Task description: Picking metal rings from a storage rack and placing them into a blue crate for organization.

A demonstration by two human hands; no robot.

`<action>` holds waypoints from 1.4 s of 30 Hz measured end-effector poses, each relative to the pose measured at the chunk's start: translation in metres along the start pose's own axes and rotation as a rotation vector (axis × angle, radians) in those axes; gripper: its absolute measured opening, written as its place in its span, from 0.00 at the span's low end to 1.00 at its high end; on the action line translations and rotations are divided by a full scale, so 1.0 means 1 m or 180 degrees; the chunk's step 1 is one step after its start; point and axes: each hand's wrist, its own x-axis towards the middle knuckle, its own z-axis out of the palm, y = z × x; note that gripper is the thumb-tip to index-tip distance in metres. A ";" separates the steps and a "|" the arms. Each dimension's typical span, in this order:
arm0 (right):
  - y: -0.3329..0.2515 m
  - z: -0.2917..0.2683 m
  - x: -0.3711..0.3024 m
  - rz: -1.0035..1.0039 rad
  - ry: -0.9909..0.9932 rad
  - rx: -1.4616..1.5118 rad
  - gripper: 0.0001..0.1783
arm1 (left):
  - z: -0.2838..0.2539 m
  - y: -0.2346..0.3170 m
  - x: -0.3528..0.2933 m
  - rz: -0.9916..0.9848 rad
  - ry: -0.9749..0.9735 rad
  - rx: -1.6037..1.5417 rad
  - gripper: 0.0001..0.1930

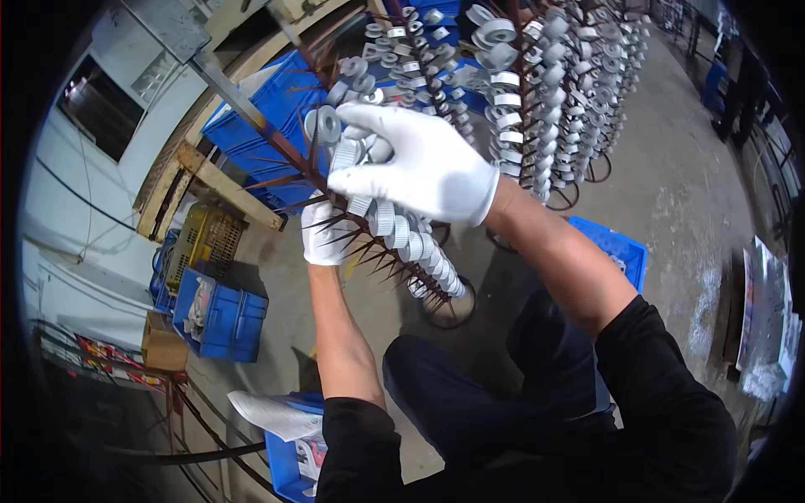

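Silvery ridged metal rings (394, 225) are threaded on the rusty prongs of a spiked rack (352, 220) that slants across the middle of the view. The right hand (419, 163), in a white glove, is laid over the upper part of this rack, its fingers curled and closed on a cluster of the rings near the top. The left hand (321, 230), also gloved in white, is seen lower and behind the prongs; it is closed against the rack's stem, though what exactly is gripped cannot be told. More rings are lined down the rack toward its round foot. Beyond the hands, further racks (553, 92) loaded with the same rings are ranged in rows on the concrete floor (679, 193). Blue plastic crates (251, 126) are stacked to the left, beside a wooden frame (210, 180) and a cardboard box (163, 344).
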 end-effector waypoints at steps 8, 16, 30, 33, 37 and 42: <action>-0.009 0.020 -0.007 0.0106 0.0153 -0.0915 0.31 | 0.102 0.021 -0.049 0.1444 0.3233 0.3070 0.16; -0.012 0.007 -0.009 0.0320 0.0100 -0.0114 0.29 | 0.199 -0.031 -0.025 0.2772 0.2269 0.4999 0.16; -0.042 -0.037 -0.003 0.0169 0.1012 0.0441 0.26 | 0.199 0.000 -0.008 0.0498 0.2638 0.2985 0.14; 0.010 -0.028 -0.021 0.0581 0.0779 0.1751 0.29 | 0.206 -0.005 -0.013 0.0784 0.2654 0.2892 0.13; 0.022 -0.002 -0.038 0.1532 0.0233 0.1385 0.37 | 0.219 -0.034 -0.018 0.1391 0.2949 0.2965 0.14; 0.026 0.025 -0.027 0.0576 0.0124 -0.0288 0.34 | 0.197 -0.050 -0.025 0.1368 0.3120 0.3020 0.14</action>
